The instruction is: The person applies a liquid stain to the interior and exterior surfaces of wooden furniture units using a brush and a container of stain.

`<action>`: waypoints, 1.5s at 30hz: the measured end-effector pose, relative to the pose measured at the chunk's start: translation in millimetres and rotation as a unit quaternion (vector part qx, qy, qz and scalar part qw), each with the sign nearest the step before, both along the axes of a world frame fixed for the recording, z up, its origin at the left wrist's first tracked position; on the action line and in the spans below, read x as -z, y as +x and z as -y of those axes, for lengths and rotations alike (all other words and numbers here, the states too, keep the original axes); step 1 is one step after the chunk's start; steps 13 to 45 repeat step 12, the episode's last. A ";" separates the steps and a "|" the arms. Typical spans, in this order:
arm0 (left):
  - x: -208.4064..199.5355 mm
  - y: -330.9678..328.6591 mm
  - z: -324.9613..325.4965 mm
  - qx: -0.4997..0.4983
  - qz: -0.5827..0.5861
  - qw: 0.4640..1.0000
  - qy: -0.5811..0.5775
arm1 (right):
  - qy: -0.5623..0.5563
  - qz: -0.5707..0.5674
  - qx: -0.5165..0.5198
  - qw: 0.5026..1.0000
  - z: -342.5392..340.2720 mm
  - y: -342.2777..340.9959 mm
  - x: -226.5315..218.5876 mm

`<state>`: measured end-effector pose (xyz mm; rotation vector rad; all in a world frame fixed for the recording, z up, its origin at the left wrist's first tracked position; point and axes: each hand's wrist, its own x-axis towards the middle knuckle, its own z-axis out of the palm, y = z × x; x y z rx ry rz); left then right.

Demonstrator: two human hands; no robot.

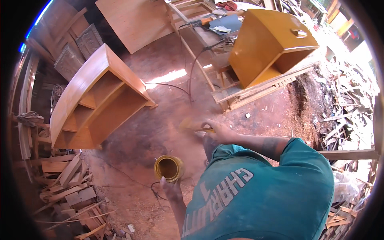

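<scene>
In my left hand [173,191] is a round, open-topped paint can [179,163], its rim coated yellow-brown; the thumb lies against the near side of the can. My right hand [217,133] is closed round a paintbrush [188,125] at about waist height. The bristle end points left and is smeared by motion. Both hands are apart from the furniture. A yellow-brown lacquered wooden cabinet [256,40] rests tilted on a wooden workbench [240,93] ahead to the right. To the left, a lighter wooden shelf unit [86,86] with a curved side stands on the floor.
A power tool [199,23] and blue sheet [228,24] lie on the workbench, with cables trailing down to the dusty floor [136,172]. Wood offcuts [76,192] are piled at lower left, and scrap wood [344,104] at right. A large board [134,24] stands at the back.
</scene>
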<state>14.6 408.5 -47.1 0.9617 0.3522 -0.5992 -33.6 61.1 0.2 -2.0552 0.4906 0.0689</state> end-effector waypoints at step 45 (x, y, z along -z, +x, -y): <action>-29.0 243.6 88.7 0.091 0.066 0.994 0.015 | 0.143 0.024 0.108 0.983 52.4 205.3 46.7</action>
